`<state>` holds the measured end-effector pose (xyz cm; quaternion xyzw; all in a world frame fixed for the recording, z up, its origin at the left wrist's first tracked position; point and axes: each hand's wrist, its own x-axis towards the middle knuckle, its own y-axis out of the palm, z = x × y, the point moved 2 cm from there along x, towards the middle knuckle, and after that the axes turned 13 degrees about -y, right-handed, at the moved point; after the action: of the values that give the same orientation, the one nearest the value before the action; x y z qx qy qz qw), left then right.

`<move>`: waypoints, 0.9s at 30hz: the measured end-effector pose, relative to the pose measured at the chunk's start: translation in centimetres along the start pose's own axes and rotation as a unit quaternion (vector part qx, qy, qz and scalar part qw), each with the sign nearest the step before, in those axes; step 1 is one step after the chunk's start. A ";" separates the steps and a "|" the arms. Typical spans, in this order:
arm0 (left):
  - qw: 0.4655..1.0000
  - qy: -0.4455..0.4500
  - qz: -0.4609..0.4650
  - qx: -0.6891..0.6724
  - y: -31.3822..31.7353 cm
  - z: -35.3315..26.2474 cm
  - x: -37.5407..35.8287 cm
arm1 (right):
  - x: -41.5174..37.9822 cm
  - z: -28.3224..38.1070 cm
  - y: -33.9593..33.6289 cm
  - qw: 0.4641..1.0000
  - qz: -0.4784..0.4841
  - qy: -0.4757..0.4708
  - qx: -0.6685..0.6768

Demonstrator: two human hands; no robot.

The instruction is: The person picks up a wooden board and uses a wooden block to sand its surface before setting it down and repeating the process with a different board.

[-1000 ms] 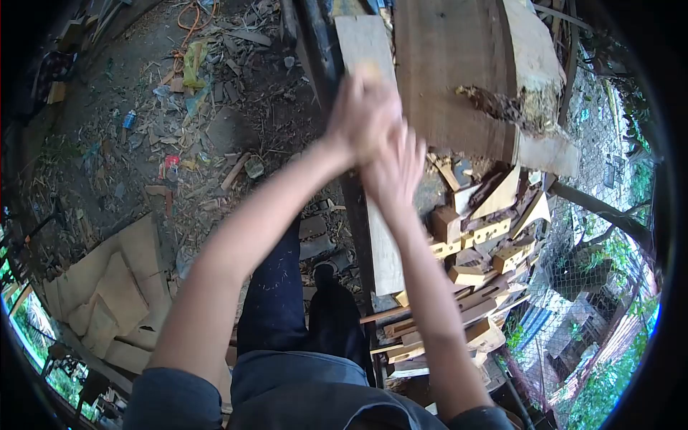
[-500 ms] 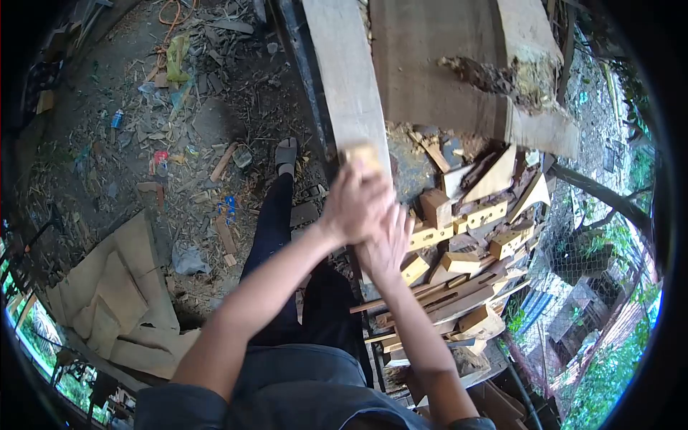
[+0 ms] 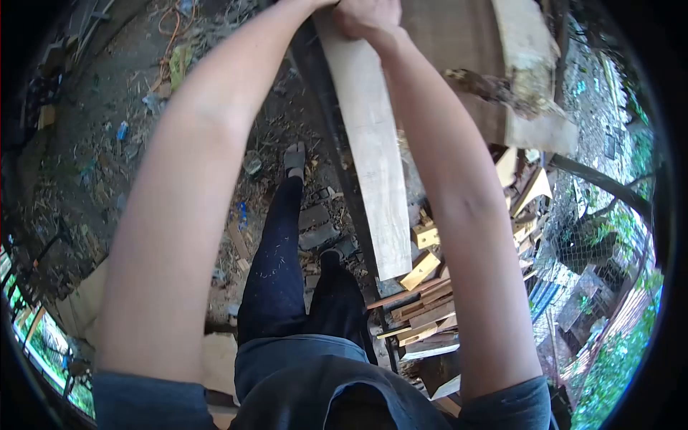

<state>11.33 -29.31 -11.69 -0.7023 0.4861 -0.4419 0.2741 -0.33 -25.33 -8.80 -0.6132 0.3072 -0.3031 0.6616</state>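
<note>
A long pale wooden board (image 3: 373, 165) runs away from me along the left edge of the workbench. Both arms stretch far forward over it. At the top edge of the view, my right hand (image 3: 369, 16) is closed above the board's far part. What it grips is hidden. Only the wrist side of my left hand (image 3: 320, 3) shows beside it; the frame cuts off its fingers. The yellowish wooden block seen under my hands earlier is out of sight.
Right of the board lie a wide brown slab (image 3: 448, 36) with a rough, broken edge and several wooden pieces, among them a yellow block with holes (image 3: 426, 236). A dark beam (image 3: 322, 107) borders the board. Wood scraps and litter cover the ground at left.
Both hands have slid forward along the board, from its near part to the top of the view. The board's near end is now uncovered, and the yellowish block has left the view.
</note>
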 end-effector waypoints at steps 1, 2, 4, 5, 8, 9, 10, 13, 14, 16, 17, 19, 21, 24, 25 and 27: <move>0.988 -0.148 0.023 -0.037 -0.7 -1.1 -0.9 | 0.2 -0.6 -0.2 0.998 0.058 0.007 0.009; 0.982 -0.124 -0.103 -0.099 -2.3 -2.7 -2.3 | -2.4 -0.4 -0.4 0.990 -0.135 -0.038 0.014; 0.954 -0.156 -0.199 -0.160 -4.0 -5.1 -9.8 | -9.3 1.2 -3.5 0.989 -0.133 -0.006 0.064; 0.941 -0.236 -0.155 -0.186 -6.2 -7.8 -14.0 | -14.2 1.6 -4.0 0.991 -0.126 0.001 0.048; 0.900 -0.324 -0.067 -0.285 -7.2 -13.5 -28.6 | -31.0 1.6 -4.8 0.993 -0.017 0.069 0.089; 0.879 -0.366 -0.032 -0.304 -7.5 -15.7 -32.9 | -35.2 1.5 -5.7 0.989 0.023 0.113 0.094; 0.885 -0.385 0.041 -0.260 -8.4 -17.8 -36.3 | -39.1 0.5 -4.1 0.994 -0.090 0.047 0.038; 0.839 -0.418 0.102 -0.334 -6.4 -22.2 -43.7 | -43.9 1.1 -5.0 0.982 -0.113 0.148 0.024; 0.858 -0.411 0.087 -0.295 -6.3 -23.4 -44.5 | -44.0 1.8 -5.3 0.982 -0.145 0.122 -0.013; 0.865 -0.425 0.105 -0.245 -6.9 -24.4 -45.2 | -44.3 3.6 -4.7 0.988 -0.143 0.057 0.001; 0.856 -0.439 0.120 -0.246 -7.1 -24.3 -45.2 | -44.4 4.4 -3.3 0.993 -0.112 0.014 0.046; 0.856 -0.442 0.129 -0.235 -7.7 -23.8 -44.7 | -45.5 6.5 -0.3 0.992 -0.064 0.061 0.091; 0.845 -0.426 0.156 -0.283 -6.5 -21.9 -45.1 | -46.4 7.9 1.4 0.993 -0.057 0.089 0.058; 0.812 -0.444 0.273 -0.264 -7.3 -20.7 -45.0 | -46.1 7.8 1.7 0.981 0.004 0.142 0.136; 0.804 -0.450 0.293 -0.256 -7.5 -20.5 -45.4 | -45.8 7.4 1.4 0.982 0.000 0.132 0.135; 0.784 -0.469 0.319 -0.252 -7.6 -20.9 -45.7 | -45.4 6.7 0.9 0.970 0.051 0.130 0.198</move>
<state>-10.13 16.82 -12.08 -0.6721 0.5882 0.1924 0.4066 -23.59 14.27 -7.75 -0.4091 0.3557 -0.4006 0.7387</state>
